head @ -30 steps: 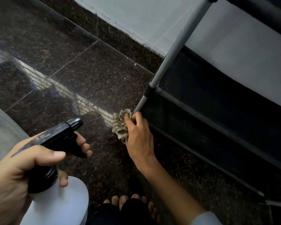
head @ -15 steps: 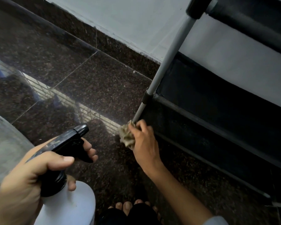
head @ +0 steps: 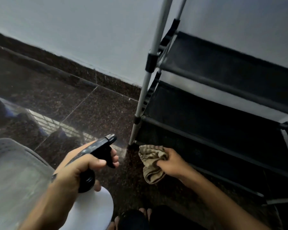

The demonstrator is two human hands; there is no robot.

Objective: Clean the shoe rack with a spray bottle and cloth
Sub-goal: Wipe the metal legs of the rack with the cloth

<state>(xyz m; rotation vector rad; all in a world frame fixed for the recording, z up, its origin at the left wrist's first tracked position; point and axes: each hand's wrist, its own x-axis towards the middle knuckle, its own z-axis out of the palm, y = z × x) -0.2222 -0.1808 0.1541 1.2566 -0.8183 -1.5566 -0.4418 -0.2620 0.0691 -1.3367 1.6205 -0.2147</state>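
Observation:
The shoe rack (head: 214, 90) stands against the wall on the right, with black fabric shelves and silver poles. Its front left pole (head: 140, 103) reaches the floor just left of my right hand. My right hand (head: 171, 163) grips a crumpled tan striped cloth (head: 150, 163) low near the foot of that pole, apart from it. My left hand (head: 80, 165) holds a white spray bottle (head: 91, 211) by its black trigger head (head: 101, 146), fingers on the trigger, nozzle pointing at the pole's foot. A faint mist shows near the nozzle.
The floor is dark speckled polished tile (head: 90, 113) with a matching skirting along a pale wall. A grey plastic lid or bin (head: 13, 171) sits at the lower left. My bare toes (head: 145, 211) show at the bottom edge.
My right hand has drawn the cloth off the pole and down to the right. The spray bottle has risen and moved toward the pole's foot. The view tilted up, showing more shelves.

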